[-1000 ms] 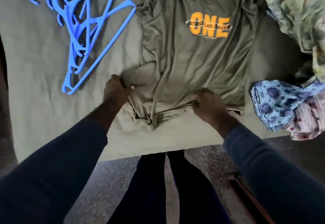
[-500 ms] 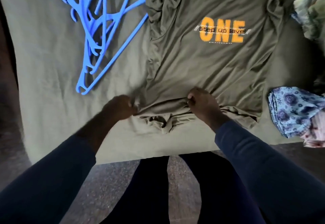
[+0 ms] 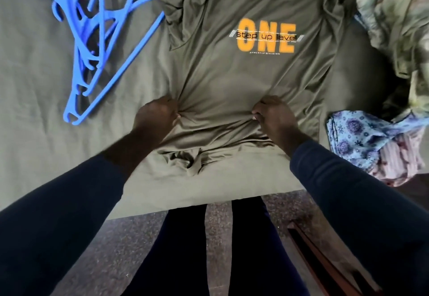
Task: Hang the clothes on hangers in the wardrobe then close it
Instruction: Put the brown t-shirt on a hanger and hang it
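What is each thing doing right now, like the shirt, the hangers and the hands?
Olive T-shirt: lying front-up on the bed, lower part bunched, not on a hanger.
Blue hangers: piled loose left of the shirt, none in use.
Left hand: closed, gripping shirt fabric.
Right hand: closed, gripping shirt fabric.
Floral cloth: crumpled at the right edge.
Patterned clothes: heaped at upper right.

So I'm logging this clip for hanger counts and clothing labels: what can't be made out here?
Head view only:
- Blue hangers: overlapping, hooks cut by the top edge; count unclear.
- T-shirt neck label: cut off at top.
- Fingertips of left hand and right hand: buried in bunched fabric.
- Wardrobe: out of frame.
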The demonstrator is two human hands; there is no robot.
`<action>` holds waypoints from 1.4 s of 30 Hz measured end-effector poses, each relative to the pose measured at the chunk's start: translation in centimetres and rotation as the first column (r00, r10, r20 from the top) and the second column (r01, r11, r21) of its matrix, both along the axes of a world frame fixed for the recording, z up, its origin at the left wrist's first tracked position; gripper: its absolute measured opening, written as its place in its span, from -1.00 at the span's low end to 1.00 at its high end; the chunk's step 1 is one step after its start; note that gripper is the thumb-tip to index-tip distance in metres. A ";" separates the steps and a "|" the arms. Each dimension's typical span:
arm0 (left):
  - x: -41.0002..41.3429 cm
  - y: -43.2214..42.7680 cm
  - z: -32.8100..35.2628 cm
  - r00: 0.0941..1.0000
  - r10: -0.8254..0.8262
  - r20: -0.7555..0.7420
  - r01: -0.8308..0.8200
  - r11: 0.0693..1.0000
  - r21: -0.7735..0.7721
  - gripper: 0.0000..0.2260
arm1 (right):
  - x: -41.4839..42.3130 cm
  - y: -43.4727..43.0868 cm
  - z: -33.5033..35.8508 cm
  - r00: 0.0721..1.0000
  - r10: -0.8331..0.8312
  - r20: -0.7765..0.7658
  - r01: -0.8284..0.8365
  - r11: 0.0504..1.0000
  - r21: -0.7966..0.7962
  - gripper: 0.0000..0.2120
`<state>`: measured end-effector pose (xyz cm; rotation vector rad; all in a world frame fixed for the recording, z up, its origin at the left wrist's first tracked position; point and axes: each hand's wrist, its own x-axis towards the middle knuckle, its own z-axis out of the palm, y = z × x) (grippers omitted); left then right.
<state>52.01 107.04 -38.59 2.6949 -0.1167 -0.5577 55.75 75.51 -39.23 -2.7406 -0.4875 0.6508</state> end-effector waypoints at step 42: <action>-0.3 -2.3 1.6 0.797 0.271 -0.540 -0.223 0.963 0.154 -0.70 | 8.5 5.1 2.9 0.991 -0.090 0.097 0.068 0.974 0.214 -0.75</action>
